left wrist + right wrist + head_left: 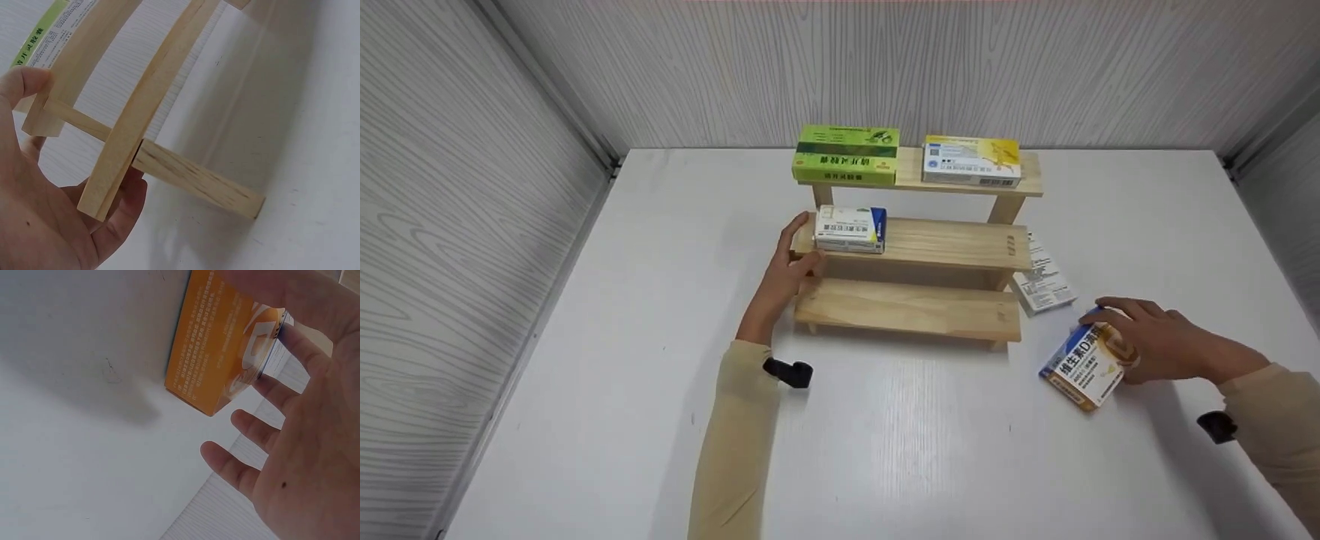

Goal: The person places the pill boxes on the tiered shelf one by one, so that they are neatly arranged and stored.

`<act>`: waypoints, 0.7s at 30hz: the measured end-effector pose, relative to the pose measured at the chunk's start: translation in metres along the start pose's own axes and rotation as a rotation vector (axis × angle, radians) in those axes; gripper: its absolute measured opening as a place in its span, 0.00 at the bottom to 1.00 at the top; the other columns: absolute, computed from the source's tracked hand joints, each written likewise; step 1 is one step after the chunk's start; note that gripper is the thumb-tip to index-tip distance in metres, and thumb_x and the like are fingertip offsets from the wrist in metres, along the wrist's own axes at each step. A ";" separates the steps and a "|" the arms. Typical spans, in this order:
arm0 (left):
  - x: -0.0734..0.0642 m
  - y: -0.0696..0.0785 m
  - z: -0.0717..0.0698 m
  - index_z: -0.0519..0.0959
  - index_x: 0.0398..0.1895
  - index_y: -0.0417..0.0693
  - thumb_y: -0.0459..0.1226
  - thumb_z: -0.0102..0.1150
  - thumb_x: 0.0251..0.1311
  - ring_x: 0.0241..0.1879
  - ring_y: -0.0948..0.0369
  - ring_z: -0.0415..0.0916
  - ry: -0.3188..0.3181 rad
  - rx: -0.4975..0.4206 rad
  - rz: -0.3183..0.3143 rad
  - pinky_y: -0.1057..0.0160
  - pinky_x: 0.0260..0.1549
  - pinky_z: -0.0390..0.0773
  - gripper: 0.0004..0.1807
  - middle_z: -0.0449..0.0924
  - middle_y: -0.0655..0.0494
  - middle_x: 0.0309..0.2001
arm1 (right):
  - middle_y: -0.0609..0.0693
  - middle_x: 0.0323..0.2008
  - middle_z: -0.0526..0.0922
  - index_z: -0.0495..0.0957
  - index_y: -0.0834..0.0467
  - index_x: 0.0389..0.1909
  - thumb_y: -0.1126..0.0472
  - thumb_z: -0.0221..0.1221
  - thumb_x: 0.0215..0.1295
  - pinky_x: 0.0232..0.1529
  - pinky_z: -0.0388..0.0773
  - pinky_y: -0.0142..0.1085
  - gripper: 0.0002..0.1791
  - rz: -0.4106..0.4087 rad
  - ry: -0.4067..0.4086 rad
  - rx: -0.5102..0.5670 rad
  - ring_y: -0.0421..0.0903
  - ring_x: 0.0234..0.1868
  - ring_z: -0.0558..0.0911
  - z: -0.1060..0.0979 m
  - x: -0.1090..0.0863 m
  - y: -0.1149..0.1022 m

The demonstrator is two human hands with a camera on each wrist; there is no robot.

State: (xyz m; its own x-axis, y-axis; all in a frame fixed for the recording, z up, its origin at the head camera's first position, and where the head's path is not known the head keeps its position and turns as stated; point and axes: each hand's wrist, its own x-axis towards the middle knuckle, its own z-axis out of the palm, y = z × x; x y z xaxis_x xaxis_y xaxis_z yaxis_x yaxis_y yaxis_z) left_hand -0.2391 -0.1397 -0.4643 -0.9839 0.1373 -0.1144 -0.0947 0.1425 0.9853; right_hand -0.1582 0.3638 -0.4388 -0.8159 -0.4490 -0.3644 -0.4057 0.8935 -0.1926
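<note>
A three-step wooden display rack (915, 307) stands on the white table. My left hand (787, 270) grips its left end at the middle step, thumb and fingers around the wood (121, 152). Right by those fingers, a white and blue medicine box (849, 229) lies on that step. My right hand (1166, 341) holds an orange, white and blue vitamin D box (1087, 364) to the right of the rack. In the right wrist view the box's orange side (202, 349) shows between thumb and fingers, tilted over the table.
On the top step lie a green medicine box (847, 155) at the left and a yellow and white one (971, 160) at the right. A white printed box (1042, 277) lies on the table, partly behind the rack's right end. Panelled walls (885, 67) enclose the table.
</note>
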 end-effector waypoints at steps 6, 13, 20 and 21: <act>0.000 0.000 0.000 0.51 0.74 0.73 0.45 0.53 0.65 0.43 0.58 0.67 0.003 0.003 -0.007 0.62 0.41 0.71 0.37 0.69 0.49 0.48 | 0.60 0.67 0.60 0.59 0.57 0.66 0.59 0.74 0.44 0.51 0.67 0.66 0.48 -0.023 0.045 0.072 0.68 0.62 0.65 -0.002 -0.005 0.004; -0.001 0.002 0.000 0.51 0.74 0.73 0.44 0.54 0.65 0.39 0.59 0.68 0.000 -0.012 -0.002 0.62 0.39 0.71 0.37 0.70 0.48 0.43 | 0.58 0.59 0.68 0.58 0.62 0.65 0.65 0.75 0.43 0.41 0.75 0.30 0.49 -0.082 0.180 0.210 0.48 0.53 0.67 -0.019 -0.015 -0.002; 0.000 0.001 0.000 0.50 0.75 0.72 0.43 0.52 0.65 0.45 0.57 0.69 0.003 0.015 0.005 0.61 0.43 0.71 0.37 0.70 0.47 0.52 | 0.56 0.60 0.66 0.58 0.59 0.67 0.64 0.76 0.42 0.47 0.62 0.15 0.50 -0.179 0.339 0.235 0.27 0.55 0.56 -0.031 -0.019 -0.016; 0.000 0.001 0.000 0.50 0.75 0.71 0.43 0.52 0.65 0.46 0.56 0.69 0.003 0.020 0.006 0.61 0.43 0.71 0.37 0.70 0.47 0.53 | 0.56 0.60 0.66 0.59 0.60 0.67 0.64 0.76 0.42 0.49 0.56 0.14 0.51 -0.202 0.369 0.231 0.25 0.56 0.54 -0.033 -0.019 -0.018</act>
State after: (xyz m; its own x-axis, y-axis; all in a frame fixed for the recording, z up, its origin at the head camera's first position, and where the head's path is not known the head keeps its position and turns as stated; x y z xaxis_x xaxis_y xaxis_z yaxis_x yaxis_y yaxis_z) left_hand -0.2394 -0.1393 -0.4635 -0.9849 0.1353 -0.1084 -0.0860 0.1615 0.9831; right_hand -0.1492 0.3564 -0.3989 -0.8390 -0.5426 0.0407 -0.5029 0.7445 -0.4391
